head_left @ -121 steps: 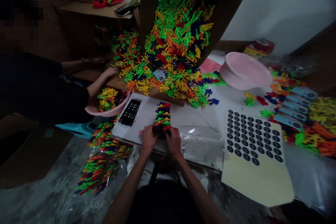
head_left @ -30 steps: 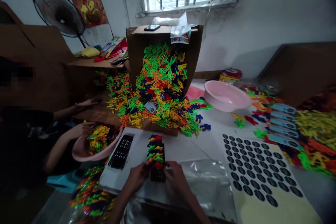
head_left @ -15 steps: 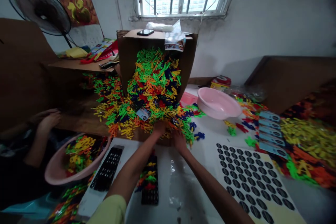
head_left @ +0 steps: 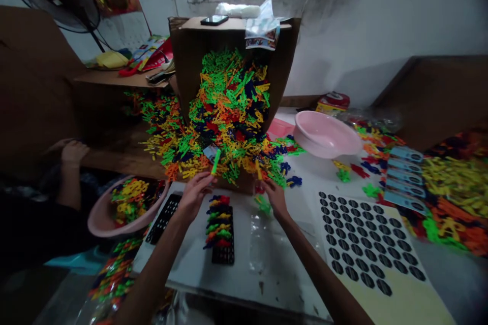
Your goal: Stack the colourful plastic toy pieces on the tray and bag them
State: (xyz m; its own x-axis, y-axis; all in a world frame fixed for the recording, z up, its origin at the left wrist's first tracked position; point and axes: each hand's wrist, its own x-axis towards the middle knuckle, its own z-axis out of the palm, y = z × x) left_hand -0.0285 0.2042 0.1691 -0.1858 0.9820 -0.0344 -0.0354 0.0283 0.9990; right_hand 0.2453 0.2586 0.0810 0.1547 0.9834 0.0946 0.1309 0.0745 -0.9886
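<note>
My left hand point(head_left: 195, 194) is closed on a small green plastic piece point(head_left: 216, 161) that sticks up from the fingertips. My right hand point(head_left: 273, 196) pinches a small yellow plastic piece point(head_left: 258, 169). Just below its fingers is a blurred green piece point(head_left: 263, 205); I cannot tell whether it is held. Between and below the hands stands a narrow black slotted tray point(head_left: 223, 256), with a row of coloured plastic pieces point(head_left: 218, 221) along it. Behind the hands, a heap of green, yellow, orange, red and blue pieces point(head_left: 229, 106) spills from a cardboard box point(head_left: 284, 68).
A pink basin point(head_left: 328, 137) stands at the right, near blue cards point(head_left: 404, 175) and a sheet of black oval stickers point(head_left: 362, 236). A clear bag point(head_left: 263, 249) lies on the white table. At left are a second black tray point(head_left: 164, 218), another filled basin point(head_left: 99, 221) and a co-worker's hand point(head_left: 74, 152).
Both my hands have come back out of the heap toward me, each now with a plastic piece. The view has tilted down, showing the tray's whole row.
</note>
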